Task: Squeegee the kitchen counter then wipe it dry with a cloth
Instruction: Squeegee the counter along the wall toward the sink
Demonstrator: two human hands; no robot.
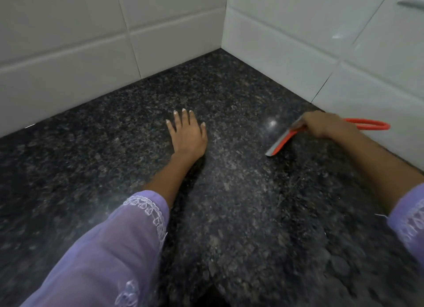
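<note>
The dark speckled granite counter [241, 215] fills the view and runs into a tiled corner. My left hand [187, 134] lies flat on it near the middle, fingers straight and spread. My right hand [325, 125] grips an orange squeegee [281, 143] close to the right wall. The squeegee's grey blade edge touches the counter and its orange loop handle [371, 125] sticks out behind my hand. No cloth is in view.
White wall tiles [114, 42] rise along the back left, and more white tiles [344, 54] stand along the right. They meet in a corner at the top centre. Both my forearms wear lilac embroidered sleeves [119, 244].
</note>
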